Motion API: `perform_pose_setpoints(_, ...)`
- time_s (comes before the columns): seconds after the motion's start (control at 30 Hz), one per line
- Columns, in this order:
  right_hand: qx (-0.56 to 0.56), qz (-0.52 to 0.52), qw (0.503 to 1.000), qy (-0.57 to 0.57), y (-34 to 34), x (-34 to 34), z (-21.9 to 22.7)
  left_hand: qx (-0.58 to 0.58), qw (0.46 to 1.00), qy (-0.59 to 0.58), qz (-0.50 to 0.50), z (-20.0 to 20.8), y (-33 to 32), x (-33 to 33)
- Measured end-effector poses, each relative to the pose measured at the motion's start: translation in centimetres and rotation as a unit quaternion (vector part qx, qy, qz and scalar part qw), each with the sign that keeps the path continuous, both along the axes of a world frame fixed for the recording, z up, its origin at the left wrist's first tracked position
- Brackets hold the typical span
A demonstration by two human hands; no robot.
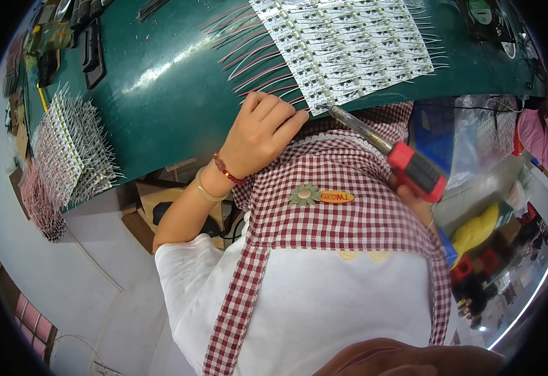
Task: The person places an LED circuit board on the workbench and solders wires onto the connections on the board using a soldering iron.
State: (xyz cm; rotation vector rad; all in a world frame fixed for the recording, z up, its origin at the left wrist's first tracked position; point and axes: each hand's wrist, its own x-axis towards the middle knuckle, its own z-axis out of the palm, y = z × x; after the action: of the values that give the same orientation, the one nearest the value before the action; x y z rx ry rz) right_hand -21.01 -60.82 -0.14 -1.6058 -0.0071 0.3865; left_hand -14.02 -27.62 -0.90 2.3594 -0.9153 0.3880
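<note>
A white panel of small circuit boards [355,47] lies on the green table, with red and white wires [255,59] fanning out from its left edge. My left hand [264,128] is closed at the panel's near left corner, thumb and forefinger pinching a thin wire there; the pinched end is mostly hidden. My right hand [414,202] grips a soldering iron [417,170] by its red and black handle, the fingers partly behind it. The iron's metal tip reaches the same corner, close to my left fingertips. Whether the tip touches the board, I cannot tell.
At the table's left edge stands a stack of wired boards [67,150], its wires hanging over. Black-handled tools [91,53] lie at the far left. A dark device [484,15] sits at the far right. Beyond the right edge are a blue bin [434,141] and a person in pink [536,135].
</note>
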Motion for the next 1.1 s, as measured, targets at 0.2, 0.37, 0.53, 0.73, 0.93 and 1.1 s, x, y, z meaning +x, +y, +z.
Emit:
perform_pose_setpoints(0.2, -0.007, 0.012, 1.000, 0.025, 0.1, 0.2, 0.2, 0.001, 1.000, 0.000, -0.001, -0.1, 0.1, 0.0)
perform_pose_setpoints(0.37, -0.028, 0.028, 0.999, -0.020, 0.2, 0.5, 0.1, 0.002, 1.000, -0.001, -0.004, -0.1, 0.1, 0.0)
perform_pose_setpoints(0.53, -0.057, 0.049, 0.996, -0.042, 0.2, 0.8, 0.5, 0.002, 1.000, -0.002, -0.002, 0.0, 0.0, -0.1)
perform_pose_setpoints(0.73, 0.008, 0.005, 1.000, 0.018, -0.2, 0.2, 0.8, 0.000, 1.000, -0.001, -0.003, -0.2, 0.0, -0.1)
perform_pose_setpoints(0.93, -0.020, -0.052, 0.996, 0.068, -0.6, -1.4, 0.3, 0.006, 1.000, -0.005, 0.001, 0.0, 0.1, -0.1)
perform_pose_setpoints(1.1, 0.068, -0.056, 0.995, 0.042, -0.1, 0.1, 0.6, 0.020, 0.998, -0.017, 0.051, 1.5, 0.6, 0.1)
